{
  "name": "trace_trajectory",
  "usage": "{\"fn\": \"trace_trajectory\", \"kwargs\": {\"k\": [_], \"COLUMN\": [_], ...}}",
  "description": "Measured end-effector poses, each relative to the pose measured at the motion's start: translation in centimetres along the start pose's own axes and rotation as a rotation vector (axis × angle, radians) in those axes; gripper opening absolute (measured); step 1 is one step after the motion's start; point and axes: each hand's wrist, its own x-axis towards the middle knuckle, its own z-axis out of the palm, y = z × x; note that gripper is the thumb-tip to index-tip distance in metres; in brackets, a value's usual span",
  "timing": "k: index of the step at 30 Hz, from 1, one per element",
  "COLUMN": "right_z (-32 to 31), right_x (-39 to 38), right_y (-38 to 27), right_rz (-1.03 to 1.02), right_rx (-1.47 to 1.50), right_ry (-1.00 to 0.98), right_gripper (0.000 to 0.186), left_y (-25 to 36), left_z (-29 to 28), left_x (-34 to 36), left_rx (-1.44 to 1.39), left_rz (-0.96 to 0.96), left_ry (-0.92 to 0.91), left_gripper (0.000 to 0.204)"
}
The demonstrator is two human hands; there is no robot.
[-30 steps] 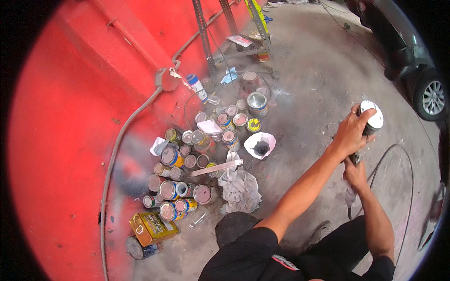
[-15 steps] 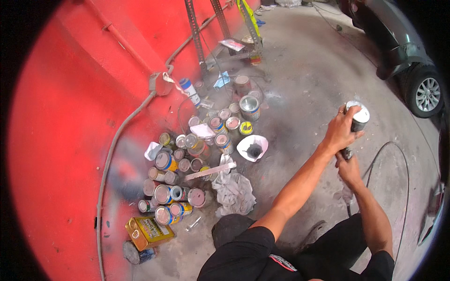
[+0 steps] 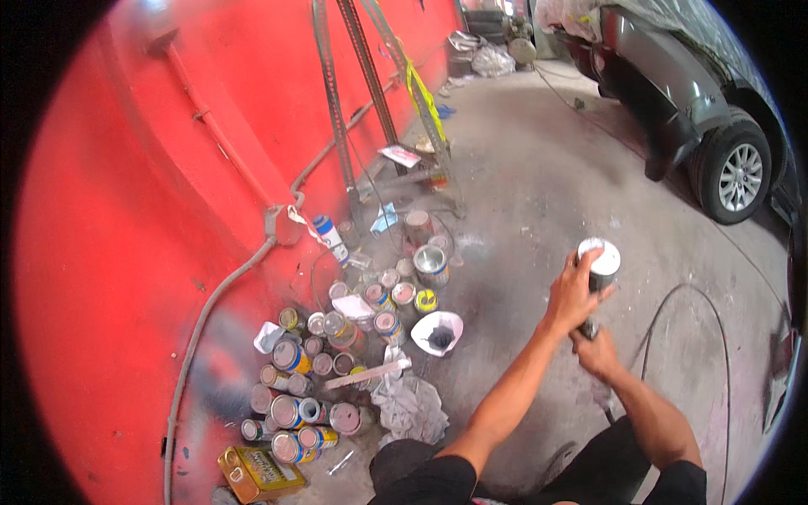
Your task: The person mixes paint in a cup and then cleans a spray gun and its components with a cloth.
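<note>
My left hand [image 3: 574, 296] grips a dark cup with a white top [image 3: 608, 263], fingers wrapped over and around it. The cup sits on a spray gun [image 3: 589, 328], mostly hidden by my hands. Below, my right hand [image 3: 594, 353] is closed round the gun's handle, with a dark hose [image 3: 644, 362] looping over the floor nearby. Left of my arms lie a white bowl with dark residue [image 3: 439, 335], a crumpled grey rag [image 3: 412, 408] and a flat stick [image 3: 366, 376] among paint cans.
Several paint cans [image 3: 286, 412] and a yellow rectangular tin [image 3: 261, 473] line the red wall [image 3: 126, 295]. A metal ladder-like stand [image 3: 337, 109] is at the back. A dark car [image 3: 690, 101], partly sheeted in plastic, stands right; tyres and bags [image 3: 488, 59] lie far behind.
My view has tilted upward, showing more of the car and far wall; the cans sit lower in the picture. Both hands, still on the gun and cup, have shifted left and down.
</note>
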Motion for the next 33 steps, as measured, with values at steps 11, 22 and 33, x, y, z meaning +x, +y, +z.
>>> {"fn": "trace_trajectory", "kwargs": {"k": [11, 22, 33], "right_z": [-0.2, -0.5, 0.2], "right_x": [-0.1, -0.8, 2.2], "right_y": [0.1, 0.2, 1.2], "right_rz": [-0.073, -0.150, 0.056], "right_rx": [0.021, 0.018, -0.063], "right_ry": [0.019, -0.028, 0.093], "right_gripper": [0.029, 0.040, 0.033], "left_y": [1.5, 2.4, 1.2], "left_z": [-0.4, -0.7, -0.2], "left_x": [1.2, 0.2, 1.8], "left_rx": [0.019, -0.002, -0.027], "left_rz": [-0.011, 0.080, 0.078], "left_ry": [0.038, 0.053, 0.052], "left_gripper": [0.068, 0.068, 0.068]}}
